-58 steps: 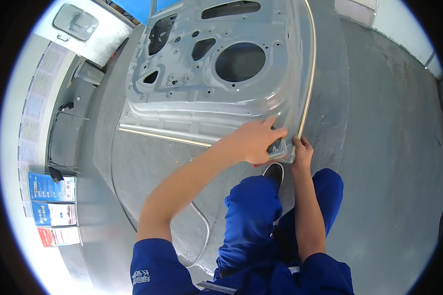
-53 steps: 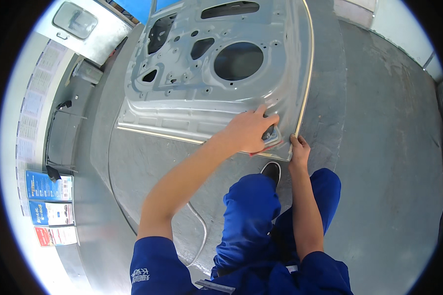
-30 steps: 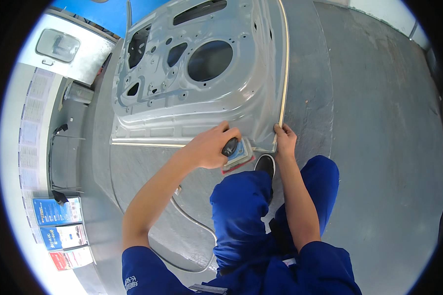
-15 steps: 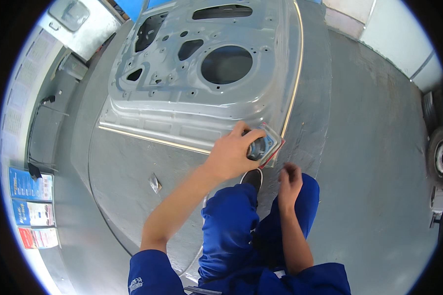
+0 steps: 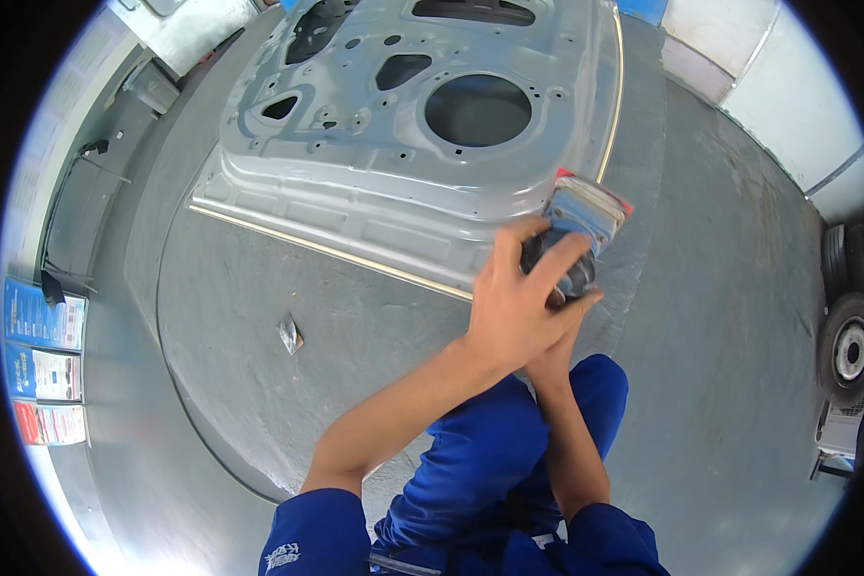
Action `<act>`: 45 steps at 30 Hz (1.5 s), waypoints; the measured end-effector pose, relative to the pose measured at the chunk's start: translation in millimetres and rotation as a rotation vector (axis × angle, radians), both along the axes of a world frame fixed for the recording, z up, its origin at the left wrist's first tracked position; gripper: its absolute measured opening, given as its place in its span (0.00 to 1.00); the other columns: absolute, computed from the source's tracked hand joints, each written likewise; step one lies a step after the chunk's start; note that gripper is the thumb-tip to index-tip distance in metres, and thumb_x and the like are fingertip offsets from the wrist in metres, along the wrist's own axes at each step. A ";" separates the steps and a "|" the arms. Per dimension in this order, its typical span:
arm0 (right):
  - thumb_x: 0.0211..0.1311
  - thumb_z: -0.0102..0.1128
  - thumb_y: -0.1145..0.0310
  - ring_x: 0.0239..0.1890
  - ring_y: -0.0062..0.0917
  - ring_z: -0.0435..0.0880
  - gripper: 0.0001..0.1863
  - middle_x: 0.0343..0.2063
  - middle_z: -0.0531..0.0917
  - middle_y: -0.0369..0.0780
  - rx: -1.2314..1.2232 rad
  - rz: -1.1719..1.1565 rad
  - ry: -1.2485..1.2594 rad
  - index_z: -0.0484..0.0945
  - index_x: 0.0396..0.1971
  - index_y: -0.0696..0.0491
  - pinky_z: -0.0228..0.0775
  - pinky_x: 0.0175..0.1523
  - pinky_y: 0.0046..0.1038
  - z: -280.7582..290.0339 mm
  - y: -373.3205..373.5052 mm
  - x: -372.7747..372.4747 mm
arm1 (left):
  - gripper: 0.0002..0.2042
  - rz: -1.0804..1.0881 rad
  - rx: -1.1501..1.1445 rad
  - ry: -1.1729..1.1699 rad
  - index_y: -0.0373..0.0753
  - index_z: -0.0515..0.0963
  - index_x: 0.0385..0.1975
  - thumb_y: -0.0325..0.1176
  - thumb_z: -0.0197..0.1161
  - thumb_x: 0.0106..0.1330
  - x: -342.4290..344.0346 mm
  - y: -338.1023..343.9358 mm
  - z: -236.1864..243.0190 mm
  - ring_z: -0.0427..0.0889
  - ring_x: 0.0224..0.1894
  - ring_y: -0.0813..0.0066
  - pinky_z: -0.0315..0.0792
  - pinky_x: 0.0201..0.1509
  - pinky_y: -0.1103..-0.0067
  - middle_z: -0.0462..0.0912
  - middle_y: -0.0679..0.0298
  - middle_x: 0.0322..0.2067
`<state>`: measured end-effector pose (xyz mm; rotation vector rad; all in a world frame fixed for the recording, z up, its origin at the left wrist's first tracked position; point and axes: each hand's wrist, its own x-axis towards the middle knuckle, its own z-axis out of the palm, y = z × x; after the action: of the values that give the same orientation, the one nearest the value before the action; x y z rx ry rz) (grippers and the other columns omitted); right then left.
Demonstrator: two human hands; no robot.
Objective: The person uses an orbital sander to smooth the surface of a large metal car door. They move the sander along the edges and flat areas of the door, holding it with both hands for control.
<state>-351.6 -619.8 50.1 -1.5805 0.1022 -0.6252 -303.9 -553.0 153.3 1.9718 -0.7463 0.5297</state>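
Observation:
My left hand [image 5: 523, 298] is closed round the dark rounded grip of a hand sander [image 5: 586, 213]. The sander has a flat blue and pale base with a red edge, tilted up over the near right corner of a grey car door panel [image 5: 355, 178]. Whether it touches the panel, I cannot tell. Just under and behind my left hand is my right hand [image 5: 550, 365]; its fingers are hidden there. The door panel lies with its inner side up, showing a large round opening and several smaller holes. A pale strip runs along its edges.
A small silvery scrap [image 5: 290, 333] lies on the grey floor [image 5: 374, 355] to the left. Wheels with tyres [image 5: 850, 350] stand at the far right. A grey bin [image 5: 151, 88], a folding chair frame [image 5: 72, 226] and posters [image 5: 46, 370] line the left side.
My left hand has moved right and slightly up with the sander, turning its base upward. My right hand has come in behind the left one. The view has shifted a little.

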 end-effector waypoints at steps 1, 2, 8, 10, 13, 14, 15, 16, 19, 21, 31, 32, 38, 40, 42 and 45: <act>0.51 0.73 0.65 0.59 0.34 0.66 0.46 0.54 0.62 0.46 0.004 -0.022 0.007 0.51 0.63 0.60 0.60 0.62 0.37 -8.9 -2.7 -4.6 | 0.28 -0.025 -0.010 -0.037 0.51 0.78 0.48 0.35 0.79 0.42 -3.5 0.0 -3.1 0.75 0.48 0.53 0.77 0.43 0.66 0.69 0.56 0.49; 0.50 0.74 0.64 0.59 0.34 0.67 0.45 0.53 0.62 0.46 -0.049 -0.047 0.016 0.53 0.62 0.59 0.61 0.61 0.37 -18.8 -3.1 -9.8 | 0.28 -0.048 -0.013 -0.080 0.51 0.79 0.48 0.35 0.79 0.42 -6.3 2.0 -1.9 0.75 0.47 0.53 0.77 0.43 0.66 0.69 0.56 0.49; 0.46 0.78 0.62 0.55 0.33 0.73 0.42 0.50 0.67 0.44 -0.001 -0.131 -0.009 0.58 0.56 0.57 0.64 0.57 0.38 -13.5 -1.4 -25.8 | 0.23 -0.178 0.001 -0.108 0.49 0.79 0.41 0.34 0.79 0.42 -21.3 13.5 13.8 0.80 0.39 0.56 0.80 0.39 0.68 0.69 0.57 0.48; 0.45 0.79 0.63 0.55 0.33 0.74 0.43 0.51 0.69 0.44 0.048 -0.135 -0.031 0.57 0.56 0.57 0.66 0.56 0.37 -8.3 -1.8 -32.2 | 0.21 -0.239 0.038 -0.055 0.48 0.79 0.40 0.34 0.77 0.45 -24.8 15.4 13.9 0.80 0.40 0.55 0.80 0.40 0.68 0.69 0.57 0.47; 0.45 0.79 0.65 0.56 0.32 0.74 0.44 0.53 0.70 0.46 0.036 -0.144 -0.055 0.56 0.57 0.57 0.68 0.57 0.36 -7.8 -6.3 -43.8 | 0.23 -0.326 0.101 0.001 0.46 0.78 0.41 0.33 0.78 0.44 -30.2 13.8 12.3 0.79 0.43 0.54 0.79 0.44 0.67 0.67 0.56 0.48; 0.46 0.79 0.66 0.56 0.31 0.74 0.45 0.54 0.70 0.47 0.107 -0.157 -0.058 0.55 0.57 0.57 0.68 0.58 0.36 -10.7 -4.3 -45.8 | 0.24 -0.358 0.117 0.020 0.45 0.78 0.42 0.33 0.79 0.43 -31.1 11.1 11.7 0.78 0.44 0.53 0.78 0.46 0.67 0.66 0.56 0.48; 0.46 0.79 0.66 0.56 0.31 0.74 0.44 0.54 0.70 0.47 0.115 -0.169 -0.082 0.55 0.57 0.57 0.68 0.58 0.35 -15.0 -4.9 -47.0 | 0.23 -0.378 0.152 0.084 0.45 0.77 0.42 0.32 0.79 0.44 -31.2 11.1 12.7 0.78 0.45 0.53 0.78 0.47 0.67 0.66 0.56 0.49; 0.47 0.79 0.67 0.56 0.30 0.74 0.44 0.54 0.70 0.47 0.126 -0.182 -0.106 0.55 0.57 0.58 0.68 0.59 0.35 -18.4 -5.3 -47.2 | 0.23 -0.400 0.194 0.155 0.44 0.76 0.42 0.32 0.78 0.45 -30.3 14.0 16.4 0.78 0.46 0.52 0.78 0.48 0.67 0.65 0.56 0.49; 0.49 0.77 0.66 0.55 0.29 0.74 0.43 0.54 0.70 0.47 0.052 -0.222 -0.155 0.55 0.57 0.58 0.68 0.59 0.34 -24.9 -10.8 -46.8 | 0.22 -0.470 0.253 0.237 0.44 0.75 0.43 0.31 0.77 0.48 -25.3 9.5 19.0 0.78 0.48 0.51 0.78 0.49 0.66 0.64 0.56 0.50; 0.50 0.77 0.65 0.55 0.28 0.74 0.42 0.53 0.71 0.46 0.105 -0.251 -0.106 0.55 0.57 0.57 0.68 0.59 0.33 -24.1 -18.6 -45.5 | 0.22 -0.495 0.266 0.241 0.44 0.74 0.43 0.30 0.76 0.49 -20.4 2.8 17.4 0.78 0.49 0.51 0.78 0.50 0.65 0.64 0.56 0.51; 0.47 0.79 0.49 0.47 0.22 0.78 0.42 0.47 0.77 0.42 0.420 -0.066 -0.062 0.64 0.52 0.58 0.73 0.52 0.28 -21.2 -59.2 -43.9 | 0.29 -0.196 -0.063 0.387 0.42 0.72 0.52 0.32 0.78 0.49 -54.1 -11.3 -14.9 0.72 0.55 0.59 0.75 0.53 0.64 0.62 0.55 0.52; 0.42 0.80 0.44 0.43 0.22 0.79 0.44 0.44 0.78 0.40 0.382 -0.072 0.057 0.68 0.50 0.59 0.74 0.49 0.27 -11.2 -55.8 -49.3 | 0.30 -0.220 -0.123 0.480 0.41 0.70 0.54 0.32 0.77 0.50 -54.7 -5.3 -21.1 0.71 0.56 0.59 0.75 0.55 0.64 0.60 0.55 0.53; 0.39 0.78 0.37 0.30 0.19 0.79 0.43 0.31 0.79 0.36 0.189 0.047 0.273 0.76 0.42 0.61 0.77 0.30 0.21 13.2 -87.5 -20.9 | 0.31 -0.188 -0.330 1.155 0.38 0.63 0.59 0.34 0.72 0.59 -55.6 43.5 -58.5 0.70 0.58 0.65 0.74 0.57 0.69 0.63 0.56 0.54; 0.44 0.73 0.34 0.26 0.17 0.77 0.42 0.28 0.77 0.36 0.195 0.110 0.354 0.76 0.40 0.61 0.73 0.24 0.19 36.6 -98.0 -4.5 | 0.30 -0.039 -0.416 1.432 0.36 0.62 0.59 0.35 0.69 0.60 -49.5 50.9 -70.1 0.71 0.56 0.66 0.74 0.56 0.69 0.67 0.57 0.51; 0.45 0.71 0.33 0.25 0.17 0.76 0.42 0.28 0.77 0.36 0.005 0.188 0.477 0.76 0.40 0.61 0.73 0.24 0.19 61.7 -110.2 17.4 | 0.29 0.166 -0.636 1.731 0.33 0.61 0.57 0.37 0.67 0.61 -28.7 52.4 -73.6 0.72 0.54 0.68 0.73 0.55 0.69 0.70 0.58 0.48; 0.49 0.72 0.39 0.24 0.15 0.74 0.35 0.24 0.77 0.36 -0.273 0.293 0.655 0.77 0.37 0.60 0.69 0.24 0.18 104.7 -112.2 48.3 | 0.27 0.254 -0.871 1.688 0.32 0.60 0.55 0.34 0.62 0.60 -12.2 34.8 -64.6 0.73 0.50 0.69 0.72 0.57 0.69 0.69 0.57 0.47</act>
<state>-303.3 -732.0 154.8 -1.9702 0.2753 0.1311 -316.1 -518.2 88.7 1.0383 0.7133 -0.6339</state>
